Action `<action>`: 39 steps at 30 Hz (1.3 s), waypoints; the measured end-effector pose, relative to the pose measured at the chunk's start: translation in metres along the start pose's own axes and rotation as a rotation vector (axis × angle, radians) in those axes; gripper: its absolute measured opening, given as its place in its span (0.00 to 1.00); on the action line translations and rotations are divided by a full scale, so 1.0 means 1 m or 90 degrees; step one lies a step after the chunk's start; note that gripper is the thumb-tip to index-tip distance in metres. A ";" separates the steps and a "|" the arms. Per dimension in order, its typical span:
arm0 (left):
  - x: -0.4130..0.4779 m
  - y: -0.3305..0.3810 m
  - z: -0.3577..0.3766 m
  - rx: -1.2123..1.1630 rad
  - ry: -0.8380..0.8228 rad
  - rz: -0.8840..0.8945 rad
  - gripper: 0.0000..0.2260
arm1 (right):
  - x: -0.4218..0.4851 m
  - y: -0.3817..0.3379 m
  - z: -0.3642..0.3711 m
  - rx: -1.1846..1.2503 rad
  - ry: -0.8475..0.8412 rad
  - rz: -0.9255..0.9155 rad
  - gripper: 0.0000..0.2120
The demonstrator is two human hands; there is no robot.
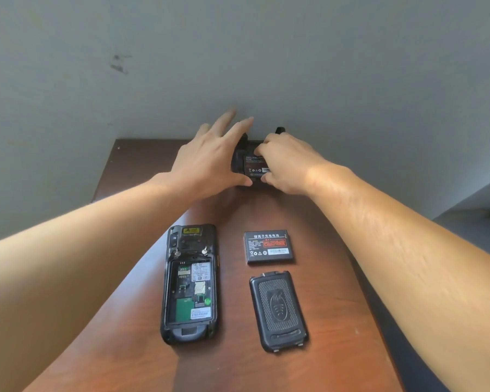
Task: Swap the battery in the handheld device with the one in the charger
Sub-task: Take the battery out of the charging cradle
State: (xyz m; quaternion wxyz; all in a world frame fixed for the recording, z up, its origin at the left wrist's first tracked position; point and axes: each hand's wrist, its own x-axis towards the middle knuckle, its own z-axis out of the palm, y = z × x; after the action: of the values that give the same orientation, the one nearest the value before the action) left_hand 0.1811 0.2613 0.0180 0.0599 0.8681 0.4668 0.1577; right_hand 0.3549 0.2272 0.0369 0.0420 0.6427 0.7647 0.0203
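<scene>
The black handheld device point(190, 284) lies face down on the wooden table point(238, 369), its battery bay open and bare. To its right lies a loose battery point(268, 247), label up, with the black back cover point(277, 311) below it. At the table's far end stands the black charger point(239, 159) with a second battery point(254, 166) in its slot. My left hand point(210, 162) rests on the charger's left side, fingers spread, thumb at its front edge. My right hand point(289, 165) pinches that battery, fingers at its top, thumb at its bottom.
A grey wall rises directly behind the charger. The table is narrow; its left and right edges run close to my forearms. A dark surface point(475, 222) lies lower at the right.
</scene>
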 end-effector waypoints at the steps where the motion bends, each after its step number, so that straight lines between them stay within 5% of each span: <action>1: 0.002 0.000 -0.001 0.013 -0.012 0.008 0.48 | 0.000 -0.001 0.000 0.000 0.000 0.002 0.18; 12: 0.005 0.000 0.003 0.052 -0.022 0.024 0.48 | 0.002 -0.003 -0.008 -0.002 -0.029 -0.015 0.17; 33: -0.013 0.003 -0.017 0.053 -0.014 0.015 0.52 | -0.039 -0.002 -0.031 0.131 0.081 0.004 0.27; 39: -0.071 0.007 -0.045 -0.022 0.037 0.024 0.40 | -0.070 -0.036 -0.049 0.140 0.091 -0.030 0.28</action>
State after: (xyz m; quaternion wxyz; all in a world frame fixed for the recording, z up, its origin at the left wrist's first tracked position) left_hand 0.1353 0.1971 0.0468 0.0585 0.8707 0.4490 0.1920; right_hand 0.3272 0.1529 0.0858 -0.0828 0.6224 0.7781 -0.0189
